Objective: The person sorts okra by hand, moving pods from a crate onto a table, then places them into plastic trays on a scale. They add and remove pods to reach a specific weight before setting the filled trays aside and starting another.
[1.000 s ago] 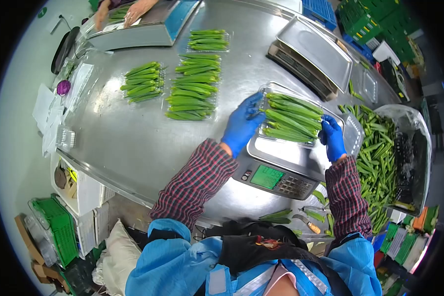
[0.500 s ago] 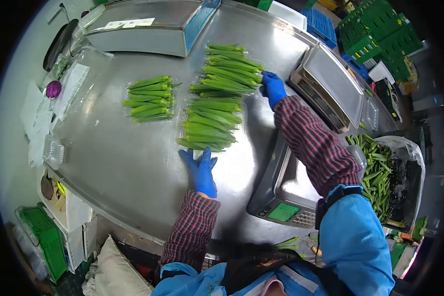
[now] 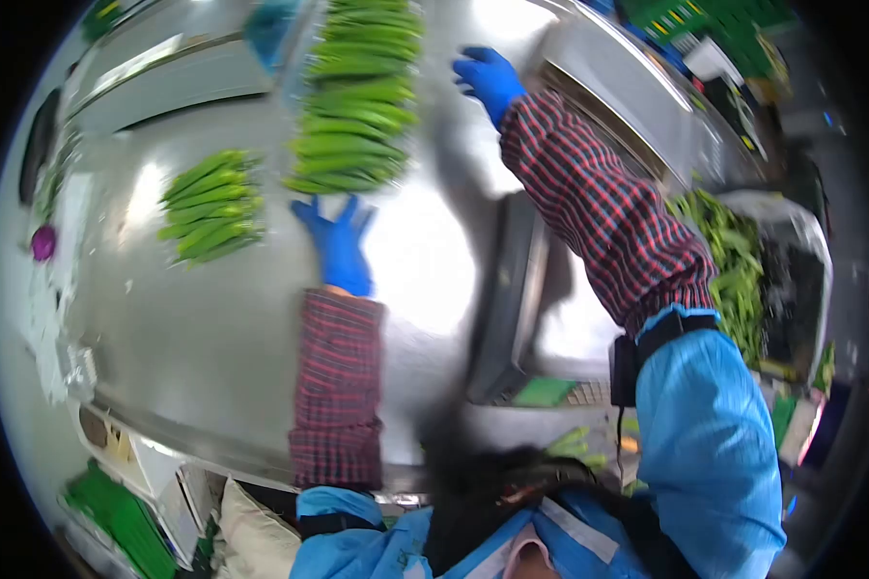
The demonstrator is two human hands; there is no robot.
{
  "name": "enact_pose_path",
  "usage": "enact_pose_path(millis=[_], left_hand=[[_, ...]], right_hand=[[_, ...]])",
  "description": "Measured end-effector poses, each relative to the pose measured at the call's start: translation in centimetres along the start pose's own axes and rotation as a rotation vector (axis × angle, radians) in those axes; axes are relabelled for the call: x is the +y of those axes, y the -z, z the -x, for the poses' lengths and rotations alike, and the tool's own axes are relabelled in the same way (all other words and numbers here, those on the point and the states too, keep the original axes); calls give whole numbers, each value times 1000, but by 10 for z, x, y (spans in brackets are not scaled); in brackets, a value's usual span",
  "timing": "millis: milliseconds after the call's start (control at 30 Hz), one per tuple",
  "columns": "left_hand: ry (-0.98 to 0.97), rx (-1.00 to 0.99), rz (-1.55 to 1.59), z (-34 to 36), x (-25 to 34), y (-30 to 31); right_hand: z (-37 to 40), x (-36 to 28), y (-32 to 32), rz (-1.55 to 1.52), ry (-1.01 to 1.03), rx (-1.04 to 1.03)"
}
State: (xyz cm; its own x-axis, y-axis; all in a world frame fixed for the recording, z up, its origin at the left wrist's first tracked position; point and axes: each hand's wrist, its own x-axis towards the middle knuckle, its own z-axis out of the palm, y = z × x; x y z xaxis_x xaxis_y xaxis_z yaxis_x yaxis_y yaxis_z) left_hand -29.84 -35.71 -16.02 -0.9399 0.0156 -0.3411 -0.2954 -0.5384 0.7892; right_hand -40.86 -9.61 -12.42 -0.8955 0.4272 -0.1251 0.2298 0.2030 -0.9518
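Observation:
Both my hands wear blue gloves. My left hand has its fingers spread, fingertips right at the near edge of a clear pack of green okra. Beyond it, in line, lies a further pack of okra, cut off by the top of the view. My right hand is to the right of these packs, apart from them, with fingers loosely bent and nothing between them. A smaller okra pack lies by itself on the metal table, left of my left hand.
Under my right forearm stands a scale with a green display. A second flat-topped device is behind it. A lined crate of loose okra sits at the right. A long metal-framed box stands at the back left.
The far okra pack now lines up with the near one, where it was offset to the right. My right hand has come away from its side. The whole view has shifted.

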Motion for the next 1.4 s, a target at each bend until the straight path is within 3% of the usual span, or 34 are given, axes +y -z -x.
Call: enact_pose_path(millis=[33, 100, 200, 233, 333, 367, 433, 500, 533, 600, 633, 667, 700, 767, 900, 1033, 1100, 1200, 1367, 1400], left_hand=[[21, -35, 6, -7, -5, 11], [40, -30, -17, -5, -8, 21], [-28, -10, -257, 52, 8, -18], [-48, -14, -297, 71, 7, -27], [-31, -136, -354, 106, 5, -45], [-40, -157, -357, 117, 4, -55], [-134, -255, -400, 136, -5, -72], [-137, -355, -359, 158, -9, -93], [-126, -376, -367, 173, -8, -110], [-65, -431, -333, 195, -11, -127], [-19, -447, -344, 204, -14, -133], [-92, -517, -301, 193, -37, -123], [-129, -519, -506, 210, -29, -131], [-218, -553, -559, 238, -19, -138], [-233, -534, -668, 266, -19, -138], [-190, -471, -660, 280, -30, -140], [-197, -485, -685, 283, -40, -143], [-107, -490, -684, 300, -48, -168], [-40, -581, -734, 310, -69, -201], [-60, -620, -740, 310, -72, -205]], right_hand=[[21, -12, 18, -16, 21, -31], [49, -11, 67, 282, 286, -23], [141, -23, 175, 185, 208, 10], [171, -14, 215, 30, 195, 27], [282, 13, 335, 371, 36, 374], [313, 43, 376, 361, 62, 487], [388, 58, 395, 604, -110, 642], [442, 89, 398, 986, -255, 491], [458, 115, 402, 1101, 143, 469], [459, 96, 386, 1007, 60, 441], [450, 96, 386, 1072, 153, 463], [437, 102, 386, 1135, 198, 460], [425, 105, 387, 1123, 219, 411], [405, 120, 391, 1165, 212, 267], [383, 136, 395, 1333, 109, 106], [367, 160, 414, 1223, 408, 91], [363, 153, 413, 1185, 329, 128], [359, 145, 417, 1037, 50, 15], [372, 154, 407, 1024, 344, 115], [375, 152, 403, 1083, 319, 134]])
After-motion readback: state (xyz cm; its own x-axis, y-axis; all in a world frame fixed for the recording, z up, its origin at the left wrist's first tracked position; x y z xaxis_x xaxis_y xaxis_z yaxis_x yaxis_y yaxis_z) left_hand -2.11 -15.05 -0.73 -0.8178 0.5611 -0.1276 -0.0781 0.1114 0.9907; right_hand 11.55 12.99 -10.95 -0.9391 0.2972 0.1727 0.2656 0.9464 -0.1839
